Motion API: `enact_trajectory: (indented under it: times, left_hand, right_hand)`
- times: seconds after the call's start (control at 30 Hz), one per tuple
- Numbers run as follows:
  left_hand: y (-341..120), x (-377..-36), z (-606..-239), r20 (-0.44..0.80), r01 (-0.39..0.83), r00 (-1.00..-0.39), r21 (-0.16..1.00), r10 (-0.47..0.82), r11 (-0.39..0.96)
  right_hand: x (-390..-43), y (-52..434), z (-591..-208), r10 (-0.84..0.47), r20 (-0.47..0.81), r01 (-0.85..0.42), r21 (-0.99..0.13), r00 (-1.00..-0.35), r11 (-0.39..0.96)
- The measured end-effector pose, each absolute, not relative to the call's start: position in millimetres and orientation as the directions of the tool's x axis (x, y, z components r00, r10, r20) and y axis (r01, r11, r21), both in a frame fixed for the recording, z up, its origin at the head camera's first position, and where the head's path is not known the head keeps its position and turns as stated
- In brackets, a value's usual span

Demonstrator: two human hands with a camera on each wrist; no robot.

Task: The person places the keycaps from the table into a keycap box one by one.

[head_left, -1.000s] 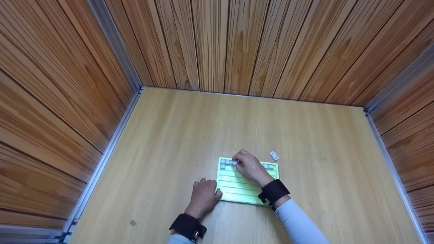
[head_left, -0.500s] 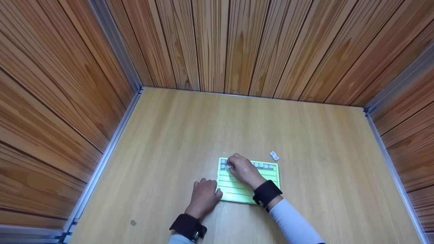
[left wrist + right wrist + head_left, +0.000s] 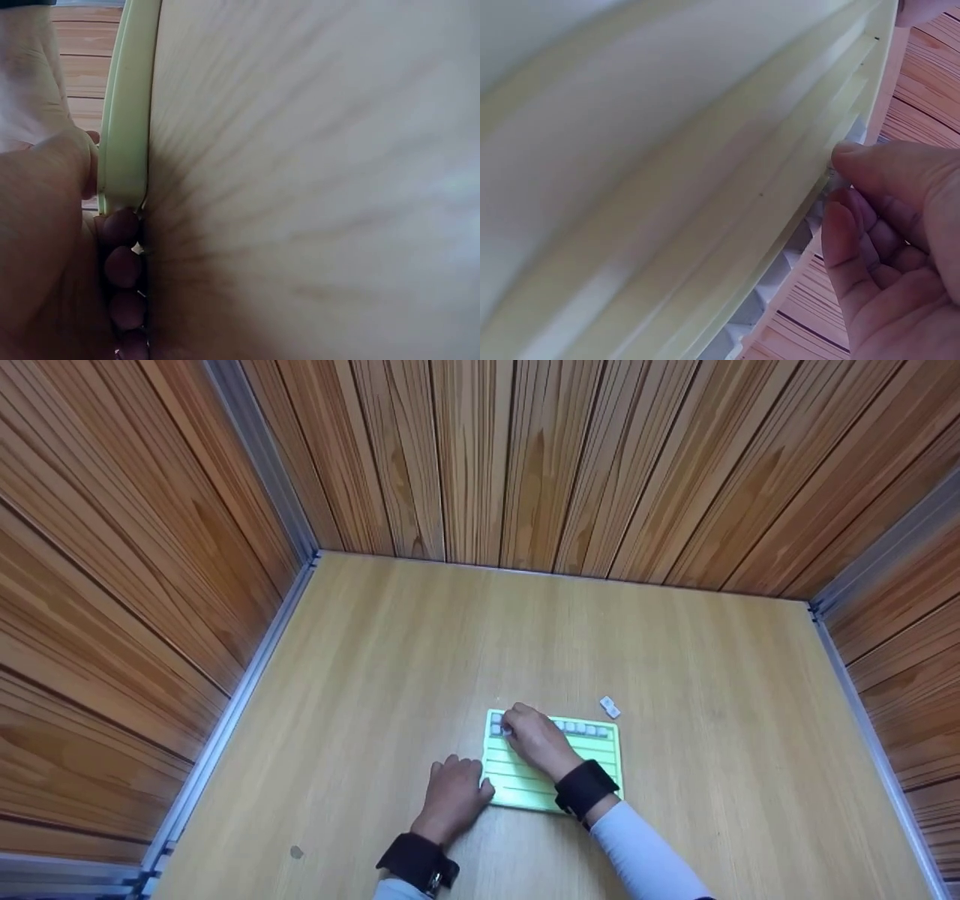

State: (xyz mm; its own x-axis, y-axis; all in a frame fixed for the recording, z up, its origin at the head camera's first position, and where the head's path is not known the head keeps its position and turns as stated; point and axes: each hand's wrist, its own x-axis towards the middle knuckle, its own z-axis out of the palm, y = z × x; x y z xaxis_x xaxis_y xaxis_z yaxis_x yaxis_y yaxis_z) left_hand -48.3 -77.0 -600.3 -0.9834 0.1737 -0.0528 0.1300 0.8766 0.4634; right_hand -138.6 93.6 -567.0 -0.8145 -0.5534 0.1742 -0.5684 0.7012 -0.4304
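A light green slotted board [image 3: 517, 795] lies on the table, with small white-grey cubes [image 3: 581, 729] lined up along its far row. My left hand [image 3: 454, 796] holds the board at its left edge, the thumb on the rim. In the left wrist view its fingertips [image 3: 124, 266] sit in a line beside the board's edge. My right hand [image 3: 536, 741] reaches over the far left part of the board. Its thumb and index finger pinch a small white cube, mostly hidden between the fingertips [image 3: 847, 150], right at the row.
Two small white cubes [image 3: 610, 706] lie side by side on the table, just beyond the board's far right corner. Wood-plank walls [image 3: 480, 465] with grey metal rails enclose the table [image 3: 420, 622] at the back and both sides.
My right hand has moved left along the far row, uncovering more cubes to its right, and has shifted only slightly since half a second ago. The left hand stays at the board's edge.
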Motion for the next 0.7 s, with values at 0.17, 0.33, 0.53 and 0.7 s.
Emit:
enact_trajectory:
  times: [0.17, 0.33, 0.53, 0.7]
  left_hand:
    - [-77.3, -48.6, -600.2, -0.068, 0.124, -0.982, 0.469, 0.176, 0.875]
    - [-77.8, -49.0, -599.4, -0.057, 0.134, -0.982, 0.461, 0.180, 0.877]
    - [-77.6, -48.2, -599.2, -0.059, 0.132, -0.982, 0.461, 0.179, 0.878]
    - [-78.0, -47.8, -599.3, -0.047, 0.138, -0.983, 0.461, 0.179, 0.876]
  right_hand:
    - [-138.3, 92.3, -567.3, -0.551, 0.164, -0.566, -0.400, -0.818, 0.721]
    - [-138.7, 90.9, -566.8, -0.552, 0.155, -0.563, -0.399, -0.819, 0.724]
    - [-139.1, 89.5, -568.3, -0.557, 0.163, -0.568, -0.426, -0.814, 0.705]
    - [-138.2, 90.9, -566.6, -0.547, 0.159, -0.553, -0.457, -0.822, 0.697]
